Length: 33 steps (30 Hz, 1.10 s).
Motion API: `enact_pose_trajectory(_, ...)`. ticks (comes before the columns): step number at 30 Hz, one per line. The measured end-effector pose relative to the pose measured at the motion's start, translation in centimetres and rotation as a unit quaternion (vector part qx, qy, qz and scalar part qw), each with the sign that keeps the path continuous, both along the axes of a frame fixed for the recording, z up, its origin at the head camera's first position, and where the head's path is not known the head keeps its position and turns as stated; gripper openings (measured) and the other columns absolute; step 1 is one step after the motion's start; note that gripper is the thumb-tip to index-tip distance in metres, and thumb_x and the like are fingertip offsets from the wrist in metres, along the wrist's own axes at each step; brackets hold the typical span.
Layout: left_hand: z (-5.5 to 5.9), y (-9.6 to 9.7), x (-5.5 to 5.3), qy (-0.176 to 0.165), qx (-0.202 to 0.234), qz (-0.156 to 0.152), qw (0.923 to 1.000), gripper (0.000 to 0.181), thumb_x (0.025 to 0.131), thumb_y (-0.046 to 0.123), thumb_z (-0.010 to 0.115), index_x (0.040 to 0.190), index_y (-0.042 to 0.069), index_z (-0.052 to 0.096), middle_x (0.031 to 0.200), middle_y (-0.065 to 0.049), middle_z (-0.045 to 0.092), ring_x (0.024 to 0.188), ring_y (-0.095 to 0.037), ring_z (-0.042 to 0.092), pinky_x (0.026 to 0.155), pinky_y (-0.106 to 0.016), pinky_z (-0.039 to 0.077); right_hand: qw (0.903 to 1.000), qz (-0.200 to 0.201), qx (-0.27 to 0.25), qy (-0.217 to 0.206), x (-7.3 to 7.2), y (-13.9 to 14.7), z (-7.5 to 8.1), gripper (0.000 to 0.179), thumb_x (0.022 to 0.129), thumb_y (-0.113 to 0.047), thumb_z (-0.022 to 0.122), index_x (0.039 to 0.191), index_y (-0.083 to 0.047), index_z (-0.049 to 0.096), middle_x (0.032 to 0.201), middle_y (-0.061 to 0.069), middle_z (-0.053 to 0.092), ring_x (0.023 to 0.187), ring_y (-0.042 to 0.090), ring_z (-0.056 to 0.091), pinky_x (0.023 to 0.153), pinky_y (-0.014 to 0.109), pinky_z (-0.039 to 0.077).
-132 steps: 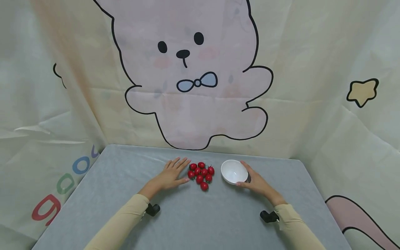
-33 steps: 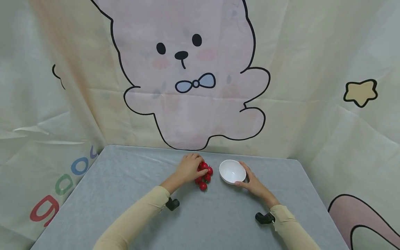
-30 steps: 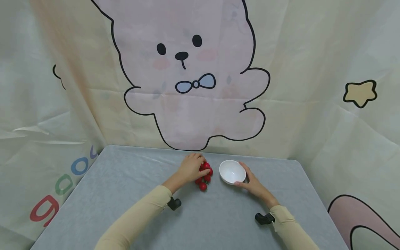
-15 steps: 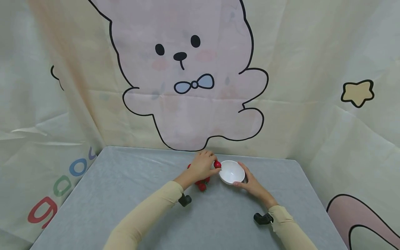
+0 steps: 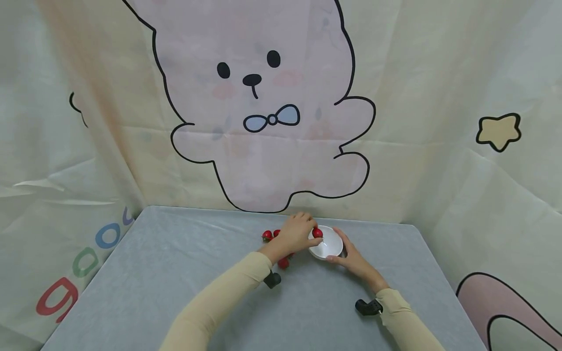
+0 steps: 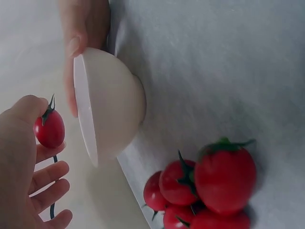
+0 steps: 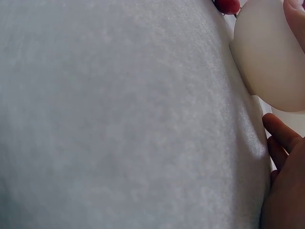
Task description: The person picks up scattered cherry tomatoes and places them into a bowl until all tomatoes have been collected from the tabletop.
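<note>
My left hand (image 5: 297, 233) pinches a red cherry tomato (image 5: 317, 232) between thumb and forefinger, over the left part of a white bowl (image 5: 330, 248). In the left wrist view this tomato (image 6: 49, 131) shows its green stem, and the other fingers are spread apart. My right hand (image 5: 357, 258) holds the bowl at its right side, thumb at the near rim and fingers at the far rim. The bowl stands upright on the table. Left of it lies a cluster of cherry tomatoes (image 6: 226, 181), partly hidden by my left hand and wrist in the head view.
A grey cloth covers the table (image 5: 316, 302). Close behind it hangs a pale curtain (image 5: 408, 180) with a printed bear, and further curtain surrounds both sides. A black wrist camera (image 5: 369, 307) sits below my right hand.
My left hand has gone from flat beside the cluster to taking one cherry tomato, then carried it right, over the bowl. My right hand has stayed on the bowl.
</note>
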<state>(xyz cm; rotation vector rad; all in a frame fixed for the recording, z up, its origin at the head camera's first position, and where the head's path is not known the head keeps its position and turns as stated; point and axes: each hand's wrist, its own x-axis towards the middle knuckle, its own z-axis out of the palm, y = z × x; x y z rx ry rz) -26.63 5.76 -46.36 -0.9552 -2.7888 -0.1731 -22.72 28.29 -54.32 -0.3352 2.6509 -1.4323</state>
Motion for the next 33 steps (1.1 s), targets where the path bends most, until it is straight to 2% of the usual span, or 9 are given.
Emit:
enact_pose_trajectory(6, -0.6, 1.6, -0.3, 0.01, -0.019, -0.012, 0.9997, 0.047, 0.086, 0.063, 0.05, 0.113, 0.027, 0.062, 0.123, 0.006, 0.058, 0.12, -0.015, 0.049, 0.102, -0.039, 0.043, 0.9997, 0.008, -0.018, -0.013, 1.0, -0.7, 2.1, 0.092, 0.081, -0.025, 0.073, 0.151, -0.017, 0.014, 0.157, 0.017, 0.016, 0.143, 0.04, 0.015, 0.109, 0.069, 0.013)
enact_pose_trajectory(8, -0.7, 2.1, -0.4, 0.012, -0.02, -0.013, 0.9996, 0.047, 0.086, 0.063, 0.05, 0.113, 0.027, 0.062, 0.123, 0.006, 0.057, 0.12, -0.015, 0.049, 0.101, -0.039, 0.044, 0.9997, 0.007, -0.017, -0.017, 1.2, -0.7, 2.4, 0.092, 0.081, -0.025, 0.073, 0.151, -0.018, 0.014, 0.157, 0.018, 0.016, 0.144, 0.04, 0.015, 0.109, 0.069, 0.012)
enact_pose_trajectory(13, -1.0, 3.1, -0.3, 0.01, -0.016, -0.013, 0.9997, 0.047, 0.085, 0.063, 0.052, 0.111, 0.027, 0.063, 0.123, 0.006, 0.057, 0.118, -0.014, 0.049, 0.099, -0.038, 0.044, 1.0, 0.003, -0.009, -0.002, 0.6, -0.3, 1.2, 0.093, 0.08, -0.026, 0.074, 0.151, -0.023, 0.014, 0.157, 0.016, 0.018, 0.144, 0.038, 0.016, 0.11, 0.066, 0.013)
enact_pose_trajectory(17, -1.8, 3.8, -0.4, 0.01, -0.021, -0.017, 0.9996, 0.048, 0.084, 0.063, 0.053, 0.111, 0.026, 0.064, 0.129, 0.004, 0.053, 0.12, -0.015, 0.047, 0.102, -0.038, 0.043, 1.0, 0.004, -0.001, -0.001, 0.1, 0.1, 0.2, 0.093, 0.08, -0.031, 0.074, 0.151, -0.027, 0.013, 0.158, 0.013, 0.016, 0.145, 0.035, 0.015, 0.111, 0.065, 0.015)
enact_pose_trajectory(24, -3.0, 4.4, -0.9, 0.011, -0.022, -0.018, 0.9995, 0.049, 0.084, 0.063, 0.053, 0.112, 0.025, 0.064, 0.132, 0.004, 0.05, 0.123, -0.015, 0.045, 0.107, -0.039, 0.038, 1.0, 0.004, -0.008, 0.003, 0.1, 0.0, 0.1, 0.093, 0.08, -0.029, 0.074, 0.151, -0.027, 0.014, 0.157, 0.014, 0.018, 0.144, 0.036, 0.02, 0.11, 0.064, 0.018)
enact_pose_trajectory(33, -3.0, 4.4, -0.6, -0.02, -0.028, -0.005, 0.9994, 0.046, 0.083, 0.061, 0.057, 0.11, 0.024, 0.065, 0.136, 0.002, 0.047, 0.127, -0.017, 0.041, 0.111, -0.043, 0.033, 0.9997, 0.001, -0.016, -0.021, 0.2, -0.2, 0.0, 0.092, 0.081, -0.032, 0.072, 0.15, -0.031, 0.011, 0.159, 0.012, 0.012, 0.147, 0.035, 0.011, 0.112, 0.065, 0.012)
